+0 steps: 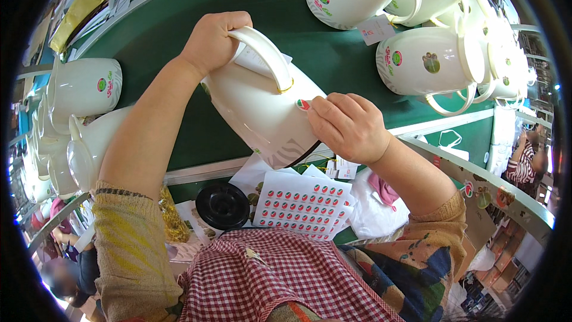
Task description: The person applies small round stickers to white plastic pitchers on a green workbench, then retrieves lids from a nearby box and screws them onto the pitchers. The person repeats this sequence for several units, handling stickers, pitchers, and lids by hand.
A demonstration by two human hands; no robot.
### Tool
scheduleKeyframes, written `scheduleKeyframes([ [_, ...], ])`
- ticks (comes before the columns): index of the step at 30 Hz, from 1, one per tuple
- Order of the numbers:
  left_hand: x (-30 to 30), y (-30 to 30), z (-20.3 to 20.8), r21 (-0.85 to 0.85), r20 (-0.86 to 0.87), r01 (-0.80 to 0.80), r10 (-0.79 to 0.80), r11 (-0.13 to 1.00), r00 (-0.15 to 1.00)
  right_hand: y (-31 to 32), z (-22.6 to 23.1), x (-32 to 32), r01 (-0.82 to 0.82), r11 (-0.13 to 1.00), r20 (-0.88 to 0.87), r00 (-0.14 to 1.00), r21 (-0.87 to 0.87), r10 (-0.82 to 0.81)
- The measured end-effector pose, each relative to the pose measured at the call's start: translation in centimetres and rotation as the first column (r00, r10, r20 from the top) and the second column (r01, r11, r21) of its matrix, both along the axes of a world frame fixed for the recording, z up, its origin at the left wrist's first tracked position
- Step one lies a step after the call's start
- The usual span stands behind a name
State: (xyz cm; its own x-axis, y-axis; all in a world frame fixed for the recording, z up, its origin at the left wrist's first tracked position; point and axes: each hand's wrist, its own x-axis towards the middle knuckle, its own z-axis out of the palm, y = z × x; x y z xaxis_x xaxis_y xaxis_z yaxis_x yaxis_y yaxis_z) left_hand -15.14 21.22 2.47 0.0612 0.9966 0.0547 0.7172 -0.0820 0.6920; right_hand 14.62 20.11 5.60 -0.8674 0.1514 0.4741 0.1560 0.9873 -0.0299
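Head view: green tabletop (342, 65), white jugs (411, 68) grouped at right, more at left. Held jug (256, 113) is mid-view between the groups, tilted over the tabletop. Sticker sheet (301, 203) lies nearer the body, round black lid (222, 206) just left of it. Left grip (215, 40) clamped on jug's handle (268, 56). Right grip (347, 126) pinched on small red-green sticker (302, 105) at jug's wall.

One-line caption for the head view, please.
Left hand grips a white jug by its handle; right hand touches a small round sticker at the jug's side, sticker sheets nearby.
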Motion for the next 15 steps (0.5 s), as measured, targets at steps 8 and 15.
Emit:
scheduleKeyframes([
  [8,0.28,0.11,0.07,0.006,-0.005,-0.006,0.006,1.0,1.0,0.34,-0.07,-0.09,-0.015,0.999,-0.001,1.0,0.032,0.015],
  [15,0.45,0.37,0.28,-0.004,-0.015,0.002,-0.002,1.0,1.0,0.51,0.75,0.29,-0.025,0.998,0.195,0.98,-0.053,0.034],
])
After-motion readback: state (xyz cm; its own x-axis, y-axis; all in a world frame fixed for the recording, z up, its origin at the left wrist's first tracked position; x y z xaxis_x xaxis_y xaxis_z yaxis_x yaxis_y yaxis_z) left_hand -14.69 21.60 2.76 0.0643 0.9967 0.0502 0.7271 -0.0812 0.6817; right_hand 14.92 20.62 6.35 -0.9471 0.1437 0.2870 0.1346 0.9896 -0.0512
